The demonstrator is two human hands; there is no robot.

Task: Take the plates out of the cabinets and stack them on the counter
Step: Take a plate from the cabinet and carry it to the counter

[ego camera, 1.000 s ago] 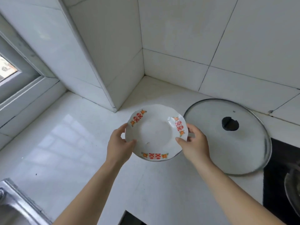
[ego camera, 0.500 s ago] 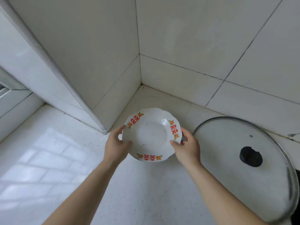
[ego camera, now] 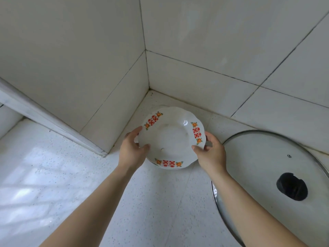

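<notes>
I hold a white scalloped plate [ego camera: 170, 138] with red and orange motifs on its rim, close to the tiled corner of the white counter [ego camera: 146, 202]. My left hand [ego camera: 131, 150] grips its left edge, thumb on the inside. My right hand [ego camera: 211, 154] grips its right edge the same way. A second rim shows just under the plate's front edge and at its far edge, so it seems to lie on or just above other plates; whether it touches them I cannot tell.
A large glass pot lid [ego camera: 270, 184] with a black knob lies on the counter right of the plate, close to my right arm. Tiled walls [ego camera: 195, 50] close the corner behind. A tiled pillar edge [ego camera: 99, 150] juts out on the left.
Both hands have carried the plate forward and down into the counter corner. The view has shifted right and closer, so the sink and the window have left the frame.
</notes>
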